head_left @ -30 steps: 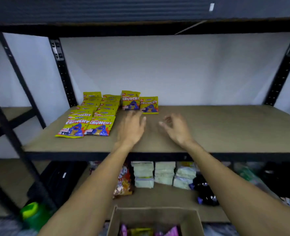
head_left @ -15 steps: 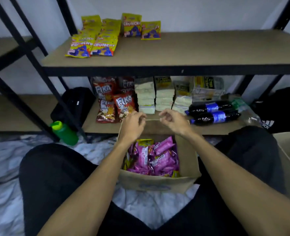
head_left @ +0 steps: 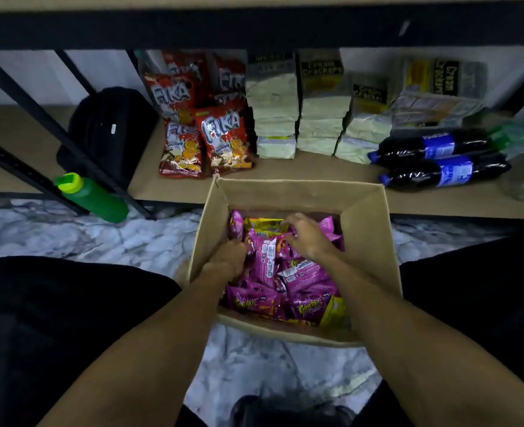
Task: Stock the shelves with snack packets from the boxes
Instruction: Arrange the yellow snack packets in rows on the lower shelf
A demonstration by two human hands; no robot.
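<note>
1. Head view: open cardboard box [head_left: 367,238] sits on the marble-pattern floor [head_left: 100,238], between the person's dark-trousered legs [head_left: 54,318] and right in front of the lower shelf [head_left: 310,169].
2. Box is packed with pink snack packets [head_left: 267,266]. A few yellow packets [head_left: 264,224] sit at the back edge, and one more is at the near right corner.
3. Left hand [head_left: 228,258] is inside the box by the left wall, knuckles up, fingers curled down and buried among the pink packets. Cannot tell if it has actually closed on one.
4. Right hand [head_left: 308,240] is inside the box toward the back, fingers bent, tips at the packets just beside the yellow ones. Grasp hidden by the hand itself, so cannot tell.
5. On the lower shelf, left to right:
   - red Fika packets [head_left: 223,140], standing and leaning
   - stacks of pale Cream Crackers packs [head_left: 320,118]
   - two dark soda bottles [head_left: 439,172] with blue labels, lying on their sides
6. Black backpack [head_left: 110,127] is on the shelf left of the Fika packets, behind a black rack post.
7. Green bottle [head_left: 94,200] with a lighter green cap leans on the floor by that post.
8. Black front beam of the upper shelf [head_left: 254,26] runs across the top. Its surface is not visible.
</note>
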